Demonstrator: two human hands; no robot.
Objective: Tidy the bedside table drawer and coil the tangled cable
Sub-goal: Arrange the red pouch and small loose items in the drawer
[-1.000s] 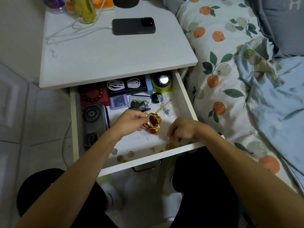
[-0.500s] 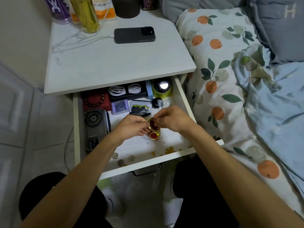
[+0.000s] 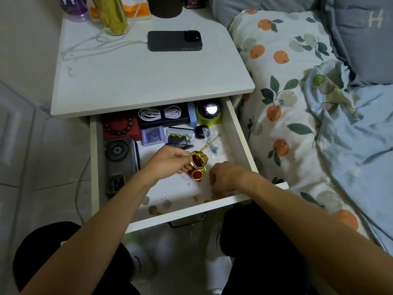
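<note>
Two bare forearms reach from the lower edge into the open white drawer (image 3: 238,133) of the bedside table (image 3: 148,81). Nearest, along the drawer's front edge, lie three dull round stones (image 3: 165,203) and a scatter of small amber beads (image 3: 215,196), too small to count. The right hand (image 3: 225,176) is curled knuckles-up over those beads, fingertips down among them; whether it has pinched any cannot be told. Just left of it the left hand (image 3: 172,160) pinches the gold-trimmed rim of a small red pouch (image 3: 197,166), soft cloth held with its mouth gaping. Against the left wall lies one dark rectangular phone case (image 3: 121,162) with a round ring on its back. Beyond the hands sit one clear plastic packet (image 3: 213,145), one crumpled black-and-green wrapper (image 3: 180,138), one little purple box (image 3: 152,135) and a small dark round thing (image 3: 202,131). At the back are one red box with a string of brown beads (image 3: 121,127), one white cable (image 3: 160,113) coiled and banded on a black case, and one yellow-green cylinder (image 3: 208,112) with a shiny top. On the tabletop a black phone (image 3: 174,40) lies face down, a second white cable (image 3: 89,47) trailing loose from it in tangled loops past a yellow bottle (image 3: 112,15). A fruit-printed bedsheet (image 3: 287,107) lies to the right.
</note>
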